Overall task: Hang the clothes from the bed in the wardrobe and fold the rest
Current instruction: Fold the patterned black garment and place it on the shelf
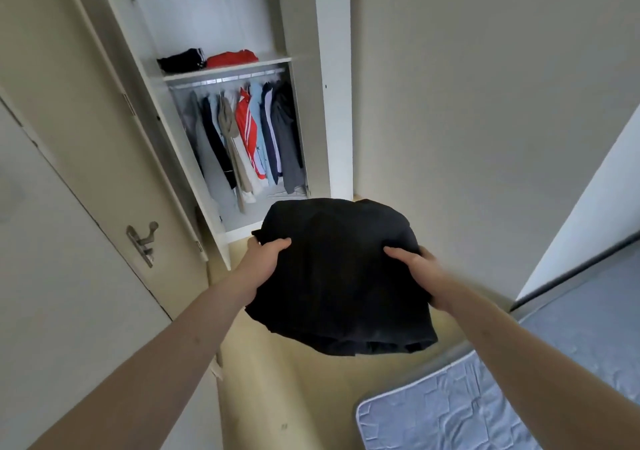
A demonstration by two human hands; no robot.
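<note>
A folded black garment [337,276] is held in the air in front of me, between my two hands. My left hand [265,259] grips its left edge with the thumb on top. My right hand [417,269] grips its right edge the same way. Straight ahead stands the open wardrobe [322,68]. Several garments [246,138] hang from its rail [225,80]. On the shelf [228,68] above the rail lie a folded black item [181,60] and a folded red item [232,58].
A door with a metal handle [143,241] stands at the left, next to the open wardrobe door [104,120]. The bed with a blue-grey mattress [450,408] fills the lower right. Yellowish floor [294,380] runs between the bed and the wardrobe. A plain wall is on the right.
</note>
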